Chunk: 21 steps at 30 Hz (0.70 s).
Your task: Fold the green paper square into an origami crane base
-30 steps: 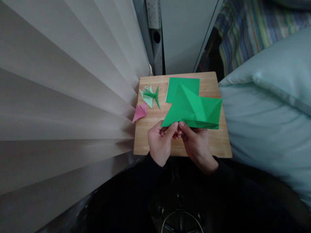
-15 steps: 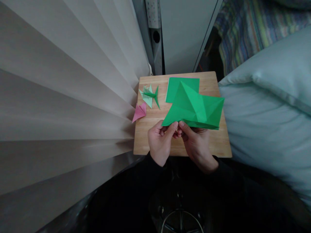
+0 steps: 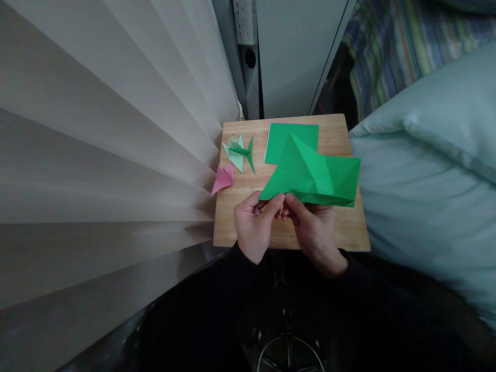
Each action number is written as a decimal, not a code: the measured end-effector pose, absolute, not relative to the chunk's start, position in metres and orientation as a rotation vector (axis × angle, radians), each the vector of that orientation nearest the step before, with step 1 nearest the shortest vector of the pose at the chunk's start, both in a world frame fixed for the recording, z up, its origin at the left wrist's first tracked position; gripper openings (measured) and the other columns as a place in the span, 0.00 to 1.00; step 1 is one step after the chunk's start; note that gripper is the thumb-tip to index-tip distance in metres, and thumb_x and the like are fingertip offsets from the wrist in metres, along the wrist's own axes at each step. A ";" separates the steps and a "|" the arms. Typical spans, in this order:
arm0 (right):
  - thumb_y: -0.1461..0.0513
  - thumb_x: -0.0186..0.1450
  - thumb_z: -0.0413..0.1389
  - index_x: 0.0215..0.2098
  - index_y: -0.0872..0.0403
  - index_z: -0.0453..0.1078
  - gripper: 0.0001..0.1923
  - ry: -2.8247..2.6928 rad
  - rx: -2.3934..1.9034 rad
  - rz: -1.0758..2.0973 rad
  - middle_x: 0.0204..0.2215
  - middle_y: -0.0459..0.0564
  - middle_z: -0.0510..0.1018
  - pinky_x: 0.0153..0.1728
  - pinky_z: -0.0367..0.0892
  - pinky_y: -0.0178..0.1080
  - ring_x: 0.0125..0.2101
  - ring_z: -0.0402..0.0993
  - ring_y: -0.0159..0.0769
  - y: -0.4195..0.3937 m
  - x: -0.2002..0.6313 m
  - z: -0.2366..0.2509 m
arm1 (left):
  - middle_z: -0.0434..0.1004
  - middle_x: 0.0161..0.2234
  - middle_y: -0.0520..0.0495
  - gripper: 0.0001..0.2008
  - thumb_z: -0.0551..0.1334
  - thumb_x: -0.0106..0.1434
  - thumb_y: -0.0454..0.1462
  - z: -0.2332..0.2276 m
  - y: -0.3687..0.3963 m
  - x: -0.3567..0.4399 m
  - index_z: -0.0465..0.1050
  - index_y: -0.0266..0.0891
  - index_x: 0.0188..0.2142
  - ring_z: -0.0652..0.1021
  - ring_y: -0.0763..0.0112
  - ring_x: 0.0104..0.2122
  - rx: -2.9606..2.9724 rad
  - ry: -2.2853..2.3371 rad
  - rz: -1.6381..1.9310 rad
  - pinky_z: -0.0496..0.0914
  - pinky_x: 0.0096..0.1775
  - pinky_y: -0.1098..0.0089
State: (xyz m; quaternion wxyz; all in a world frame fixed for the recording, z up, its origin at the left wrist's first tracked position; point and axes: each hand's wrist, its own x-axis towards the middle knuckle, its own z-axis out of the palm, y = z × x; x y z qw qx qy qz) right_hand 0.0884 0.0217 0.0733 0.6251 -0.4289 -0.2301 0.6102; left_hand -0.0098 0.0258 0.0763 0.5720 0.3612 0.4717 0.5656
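Pinching near corner of creased green paper sheet (image 3: pixel 310 173) w/ both hands | left hand (image 3: pixel 253 230) & right hand (image 3: pixel 315 235) clamped on it, sheet fanning away beyond fingertips above wooden board (image 3: pixel 349 232) | we'd keep edges aligned, crease slow.

view: head, 1 camera | faces: forward and down | near: wooden board (image 3: pixel 341 232) close below
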 end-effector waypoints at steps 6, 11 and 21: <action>0.56 0.55 0.73 0.22 0.51 0.74 0.14 -0.505 -1.036 1.330 0.18 0.43 0.77 0.23 0.71 0.36 0.19 0.72 0.30 0.024 0.089 0.074 | 0.76 0.23 0.53 0.14 0.73 0.61 0.44 0.076 0.026 -0.012 0.76 0.37 0.28 0.76 0.75 0.23 0.836 1.117 1.334 0.73 0.30 0.71; 0.56 0.55 0.73 0.23 0.51 0.74 0.14 -0.513 -1.027 1.316 0.19 0.42 0.77 0.22 0.71 0.34 0.19 0.72 0.29 0.023 0.089 0.074 | 0.77 0.23 0.52 0.14 0.74 0.61 0.43 0.074 0.026 -0.014 0.76 0.37 0.27 0.75 0.76 0.23 0.871 1.158 1.328 0.71 0.30 0.72; 0.57 0.52 0.74 0.23 0.53 0.76 0.13 -0.416 -1.071 1.305 0.20 0.43 0.78 0.20 0.69 0.33 0.19 0.71 0.28 0.026 0.093 0.073 | 0.77 0.22 0.53 0.11 0.74 0.60 0.42 0.073 0.031 -0.023 0.79 0.38 0.29 0.75 0.77 0.23 0.921 1.209 1.374 0.69 0.29 0.74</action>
